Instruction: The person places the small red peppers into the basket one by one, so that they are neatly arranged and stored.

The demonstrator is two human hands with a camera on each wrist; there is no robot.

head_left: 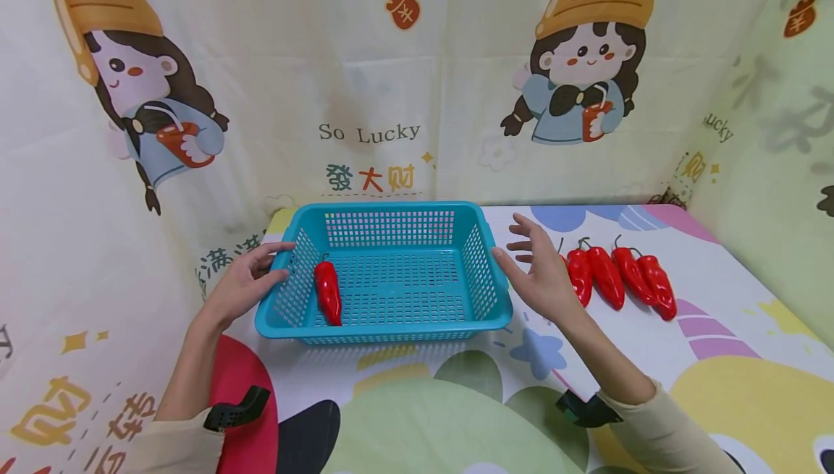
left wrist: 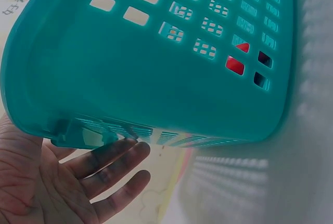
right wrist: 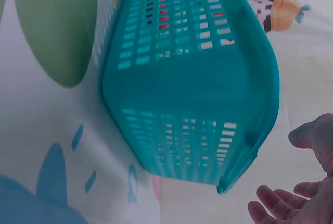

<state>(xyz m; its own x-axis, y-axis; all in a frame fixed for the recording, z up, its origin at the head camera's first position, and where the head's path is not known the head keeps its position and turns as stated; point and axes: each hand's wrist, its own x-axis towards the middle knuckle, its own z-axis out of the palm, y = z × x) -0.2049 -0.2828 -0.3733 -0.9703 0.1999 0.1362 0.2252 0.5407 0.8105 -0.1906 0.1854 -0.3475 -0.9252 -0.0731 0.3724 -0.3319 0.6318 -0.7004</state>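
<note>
A blue-green plastic basket [head_left: 391,332] with perforated walls stands on the table. One red pepper [head_left: 328,293] lies inside it near the left end. At the basket's left rim is my left hand [head_left: 239,287], its index finger and thumb reaching the rim; the left wrist view shows the other fingers loosely extended outside the wall. My right hand [head_left: 542,271] hovers just beyond the right rim, fingers spread and holding nothing. The right wrist view shows a gap between that hand [right wrist: 307,187] and the basket [right wrist: 182,86].
Several red peppers [head_left: 606,276] lie in a row on the table to the right of my right hand. A printed cloth [head_left: 469,170] hangs behind the table, and others flank it left and right. A cartoon-patterned cover [head_left: 404,416] lies over the tabletop.
</note>
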